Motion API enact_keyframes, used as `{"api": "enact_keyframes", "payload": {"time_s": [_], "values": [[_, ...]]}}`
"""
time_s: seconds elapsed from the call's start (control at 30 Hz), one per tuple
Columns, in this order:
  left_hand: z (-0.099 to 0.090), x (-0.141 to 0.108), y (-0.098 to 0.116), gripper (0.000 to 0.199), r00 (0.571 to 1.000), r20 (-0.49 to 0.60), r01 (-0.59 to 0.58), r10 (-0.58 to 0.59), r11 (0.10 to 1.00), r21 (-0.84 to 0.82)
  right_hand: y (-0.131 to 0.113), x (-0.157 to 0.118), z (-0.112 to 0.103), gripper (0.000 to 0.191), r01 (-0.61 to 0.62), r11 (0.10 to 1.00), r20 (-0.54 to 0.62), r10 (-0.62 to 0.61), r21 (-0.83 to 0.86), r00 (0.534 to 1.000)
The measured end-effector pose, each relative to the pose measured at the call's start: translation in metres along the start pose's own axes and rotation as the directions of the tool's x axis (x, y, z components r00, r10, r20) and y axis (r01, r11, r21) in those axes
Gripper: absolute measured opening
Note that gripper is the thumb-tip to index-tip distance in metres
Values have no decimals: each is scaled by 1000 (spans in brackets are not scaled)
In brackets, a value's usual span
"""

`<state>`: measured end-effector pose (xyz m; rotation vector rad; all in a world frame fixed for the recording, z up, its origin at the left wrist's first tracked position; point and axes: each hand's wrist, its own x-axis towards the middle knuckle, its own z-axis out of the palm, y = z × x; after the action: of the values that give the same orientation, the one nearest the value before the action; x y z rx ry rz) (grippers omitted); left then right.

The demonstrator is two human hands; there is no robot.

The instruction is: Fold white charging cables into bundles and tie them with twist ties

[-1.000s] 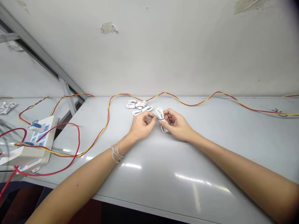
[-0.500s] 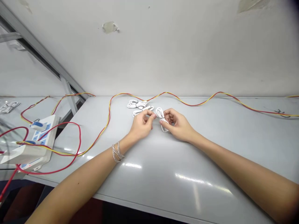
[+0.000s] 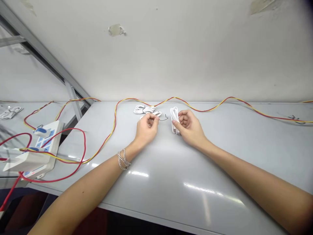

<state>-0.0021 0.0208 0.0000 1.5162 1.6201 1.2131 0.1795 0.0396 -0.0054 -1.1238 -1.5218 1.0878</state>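
My left hand (image 3: 148, 129) pinches one end of a thin black tie (image 3: 164, 119), whose bent free end points right, apart from the cable. In my right hand (image 3: 190, 127) is a coiled white cable (image 3: 174, 119), held between thumb and fingers; no tie shows around it. Just behind my left hand lies a white cable bundle (image 3: 144, 109) with a black tie around its middle. Another white coil (image 3: 157, 113) is partly hidden by my left fingers.
Red and yellow twisted wires (image 3: 205, 111) run along the back of the grey table (image 3: 161, 182). At the left stand a power strip (image 3: 47, 145) with plugs, a looping red cable (image 3: 84, 143) and another white cable bundle (image 3: 11, 113).
The black tie has come off the white cable and now extends from my left hand. My right hand has moved slightly right and up with the cable, widening the gap between my hands.
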Motion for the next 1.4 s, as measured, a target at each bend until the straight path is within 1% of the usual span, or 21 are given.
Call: {"api": "enact_keyframes", "payload": {"time_s": [0.03,0.1,0.17,0.3,0.4,0.43,0.5,0.57,0.63,0.7,0.77,0.83,0.9,0.97,1.03,1.13,1.2,1.3,1.4], "values": [[-1,0,0,20,998,-21,-59,62,992,108,0,1,0,33,-19,999,-34,20,36,999],[-2,0,-1,16,986,-15,-155,166,943,294,0,2,1,36,-36,995,-79,43,91,996],[-4,1,-4,16,983,19,-177,184,906,384,0,2,1,38,-25,993,-78,34,113,996],[-7,5,-6,19,993,30,-115,112,919,376,2,1,1,37,35,995,13,-37,89,999],[-6,4,-4,30,993,9,-117,121,931,347,3,0,1,36,58,995,45,-62,81,997],[-5,3,-3,32,990,2,-135,143,930,343,4,0,1,36,60,995,41,-64,85,997],[-4,1,-2,29,976,-12,-199,217,916,348,4,-1,1,34,84,993,16,-85,78,996],[-4,0,-3,23,952,-19,-277,306,886,372,5,-1,0,31,141,990,-15,-140,30,990],[-4,0,-4,22,927,-28,-329,374,846,419,5,-2,0,27,210,977,-23,-211,-46,977],[-6,1,-5,25,915,-39,-338,402,814,472,4,-3,0,23,264,957,-11,-268,-119,963],[-7,2,-5,27,907,-12,-361,421,793,491,4,-3,0,21,296,942,6,-299,-159,954],[-8,1,-5,27,886,68,-438,458,780,446,4,-3,1,21,289,950,22,-288,-122,957],[-6,-1,-2,25,855,158,-517,494,792,325,5,-3,1,23,251,968,42,-249,-26,967],[-4,-5,2,23,848,220,-521,482,836,174,5,-3,1,24,204,977,72,-208,54,976],[-3,-8,5,22,863,255,-463,437,885,54,4,-5,1,24,184,980,100,-191,77,976],[-1,-10,7,27,895,261,-365,361,930,-32,2,-6,1,25,173,983,140,-181,67,974],[0,-9,6,26,914,268,-290,304,953,-89,0,-6,0,27,147,986,151,-158,83,976],[1,-6,1,24,932,279,-183,232,965,-189,-1,-3,0,29,85,986,160,-107,141,981],[3,-3,-3,25,946,266,-98,184,947,-305,0,0,0,29,50,983,174,-80,174,981]]}}
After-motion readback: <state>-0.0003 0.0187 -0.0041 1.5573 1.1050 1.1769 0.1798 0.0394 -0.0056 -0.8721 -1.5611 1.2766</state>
